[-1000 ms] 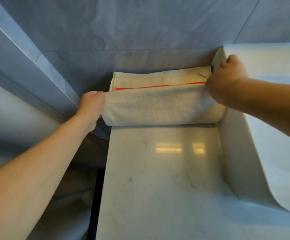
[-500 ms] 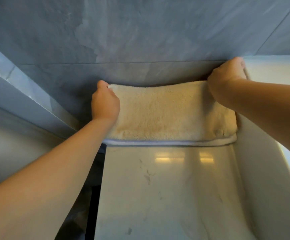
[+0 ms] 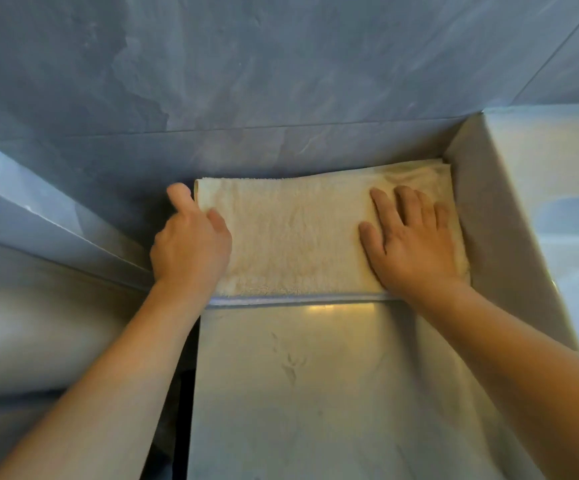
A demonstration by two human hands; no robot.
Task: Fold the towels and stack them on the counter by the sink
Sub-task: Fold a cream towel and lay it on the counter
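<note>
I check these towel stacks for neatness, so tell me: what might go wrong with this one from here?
1. The cream towel shows rumpled cloth at its far right corner, beside the sink wall; it may set uneven unless smoothed.
2. The left hand sits at the towel's left end, right at the edge of the counter; a sideways nudge could push that end over.
3. The right hand lies flat on top; dragging it could shift the white towel edge beneath.

The towel point(image 3: 298, 233) that a second earlier hung rolled between two gripping fists was laid flat on the stack at the back of the counter point(image 3: 298, 393) — its red stripe hidden. The right hand point(image 3: 412, 240) opened and pressed flat on it; the left hand point(image 3: 191, 244) loosened at the towel's left edge.
</note>
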